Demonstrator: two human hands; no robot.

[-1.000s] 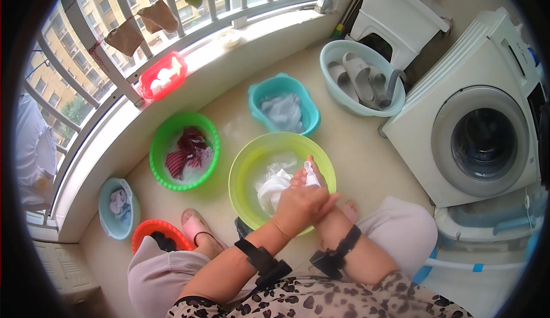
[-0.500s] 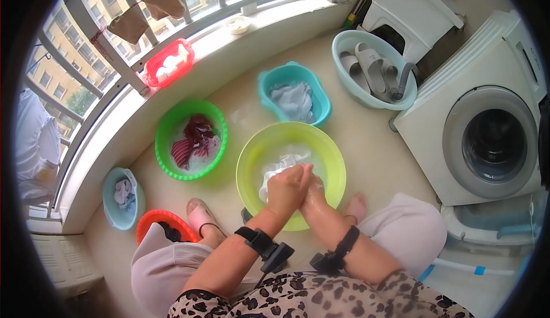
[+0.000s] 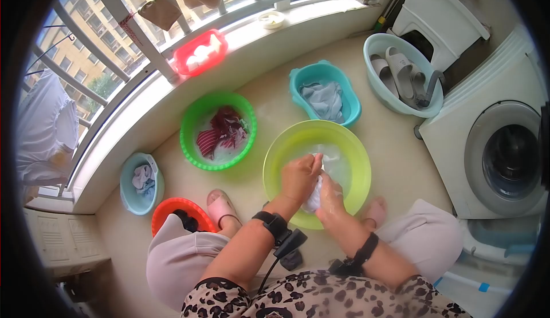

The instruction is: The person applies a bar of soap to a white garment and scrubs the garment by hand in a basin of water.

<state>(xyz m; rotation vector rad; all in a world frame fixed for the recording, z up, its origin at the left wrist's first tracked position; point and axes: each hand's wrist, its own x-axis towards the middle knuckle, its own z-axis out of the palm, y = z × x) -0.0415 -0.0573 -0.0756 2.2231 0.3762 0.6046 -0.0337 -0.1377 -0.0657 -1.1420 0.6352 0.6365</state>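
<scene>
My left hand is closed in a fist on a wet white cloth over the yellow-green basin. Close beside it, my right hand grips the same cloth, its fingers partly hidden. The cloth is bunched between the two hands, with a part hanging below them. Cloudy, soapy water shows in the basin. Suds cling to the right hand.
A green basin with red clothes and a teal basin with grey-blue cloth stand beyond. Nearby are a red basin, a small blue basin, a basin of slippers, and a washing machine.
The white cloth, spread in the basin to the left of my hands before, is now gathered up between them. My hands have moved slightly apart. The whole view has shifted.
</scene>
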